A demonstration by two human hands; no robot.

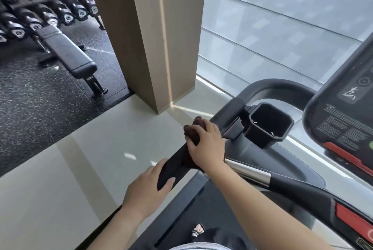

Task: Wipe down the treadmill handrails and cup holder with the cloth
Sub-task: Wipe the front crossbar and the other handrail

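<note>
Item: left handrail (173, 169), black, long axis running from lower centre of the frame up and right toward the cup holder (269, 123), where the bar bends across to the console (343, 116). Your right hand (205, 140) is clamped over a dark brown cloth (191, 132) wrapped on the rail at centre frame, just left of the cup holder. Your left hand (147, 187) is closed on the rail's near end, lower centre, steadying it. Step in hand, as judged: wiping the rail. Keep the cloth wrapped fully round the bar and draw it along the axis in one long pass, not across. Cup holder: open mouth facing up, apparently not yet wiped. Background, upper left: dumbbell rack (40, 1), bench (66, 52).
</note>
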